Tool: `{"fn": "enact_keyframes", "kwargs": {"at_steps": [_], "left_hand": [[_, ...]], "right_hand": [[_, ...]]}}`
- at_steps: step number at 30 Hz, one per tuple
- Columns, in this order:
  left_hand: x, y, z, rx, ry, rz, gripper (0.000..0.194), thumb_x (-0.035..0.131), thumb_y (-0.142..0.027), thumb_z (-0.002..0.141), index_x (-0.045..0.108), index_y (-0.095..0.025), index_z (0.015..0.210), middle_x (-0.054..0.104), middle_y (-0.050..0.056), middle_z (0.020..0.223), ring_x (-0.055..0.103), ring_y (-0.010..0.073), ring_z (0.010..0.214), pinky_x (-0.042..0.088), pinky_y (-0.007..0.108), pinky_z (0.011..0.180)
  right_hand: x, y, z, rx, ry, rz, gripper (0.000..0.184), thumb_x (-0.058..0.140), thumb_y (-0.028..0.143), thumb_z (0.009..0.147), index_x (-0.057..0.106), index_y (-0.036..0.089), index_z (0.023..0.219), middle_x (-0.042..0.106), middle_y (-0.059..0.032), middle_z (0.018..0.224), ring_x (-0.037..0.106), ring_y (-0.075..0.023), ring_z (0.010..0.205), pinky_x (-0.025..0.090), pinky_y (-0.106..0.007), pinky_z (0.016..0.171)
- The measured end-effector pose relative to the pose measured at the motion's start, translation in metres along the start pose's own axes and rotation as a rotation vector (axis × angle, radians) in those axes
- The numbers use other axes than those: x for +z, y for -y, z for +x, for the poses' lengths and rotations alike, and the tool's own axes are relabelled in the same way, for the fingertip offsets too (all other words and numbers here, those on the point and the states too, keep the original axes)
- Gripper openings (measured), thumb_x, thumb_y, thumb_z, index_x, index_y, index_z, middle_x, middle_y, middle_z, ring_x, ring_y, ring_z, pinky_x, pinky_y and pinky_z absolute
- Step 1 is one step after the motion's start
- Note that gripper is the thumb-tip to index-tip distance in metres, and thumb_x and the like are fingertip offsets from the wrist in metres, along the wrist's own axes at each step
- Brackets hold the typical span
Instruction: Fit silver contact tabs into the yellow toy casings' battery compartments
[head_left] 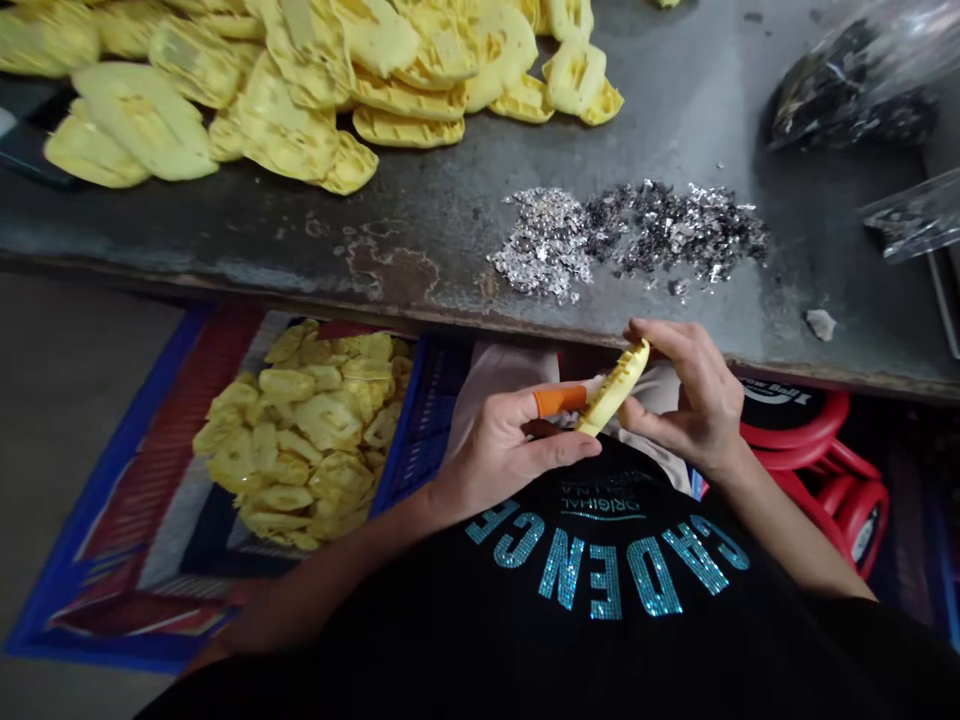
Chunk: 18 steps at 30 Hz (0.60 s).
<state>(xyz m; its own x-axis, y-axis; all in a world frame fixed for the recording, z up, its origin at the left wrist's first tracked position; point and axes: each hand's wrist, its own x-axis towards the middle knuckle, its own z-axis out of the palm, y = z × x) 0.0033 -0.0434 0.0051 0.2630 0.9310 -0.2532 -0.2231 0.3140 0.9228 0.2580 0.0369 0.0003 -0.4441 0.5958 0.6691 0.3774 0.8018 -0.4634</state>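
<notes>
Just off the table's near edge, in front of my lap, a yellow molded plastic piece (616,390) is tilted on its side with its notched rim showing. My left hand (517,432), with an orange cover on one finger, grips its lower end between thumb and fingers. My right hand (690,395) holds the upper end, fingertips on top and thumb below. On the table beyond my hands lie a pile of small silver metal bits (544,245) and a darker pile of metal bits (675,232) beside it.
A heap of similar yellow pieces (300,80) covers the back left of the grey table (442,220). A blue crate (401,440) at lower left holds more. Plastic bags of dark bits (855,100) lie at right. Red round objects (810,450) are under the table.
</notes>
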Motion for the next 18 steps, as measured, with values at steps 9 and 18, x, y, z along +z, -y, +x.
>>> {"fn": "enact_keyframes", "kwargs": {"at_steps": [9,18], "left_hand": [[-0.034,0.020,0.011,-0.072,0.124,-0.456,0.071,0.113,-0.046,0.085,0.076,-0.035,0.145,0.092,0.008,0.138,0.093,0.0287,0.104,0.076,0.037,0.087],[-0.050,0.018,0.004,0.008,-0.154,-0.457,0.074,0.103,-0.063,0.092,0.076,-0.032,0.154,0.090,0.010,0.138,0.089,0.0302,0.115,0.076,0.036,0.089]], "right_hand": [[0.009,-0.004,0.037,0.150,0.431,0.197,0.064,0.081,0.055,0.115,0.065,0.026,0.170,0.083,-0.0120,0.134,0.081,-0.0281,0.113,0.074,-0.044,0.094],[0.041,-0.075,0.048,0.071,0.371,-0.341,0.026,0.066,0.029,0.121,0.090,0.033,0.131,0.086,-0.0101,0.124,0.070,-0.0328,0.113,0.054,-0.053,0.097]]}}
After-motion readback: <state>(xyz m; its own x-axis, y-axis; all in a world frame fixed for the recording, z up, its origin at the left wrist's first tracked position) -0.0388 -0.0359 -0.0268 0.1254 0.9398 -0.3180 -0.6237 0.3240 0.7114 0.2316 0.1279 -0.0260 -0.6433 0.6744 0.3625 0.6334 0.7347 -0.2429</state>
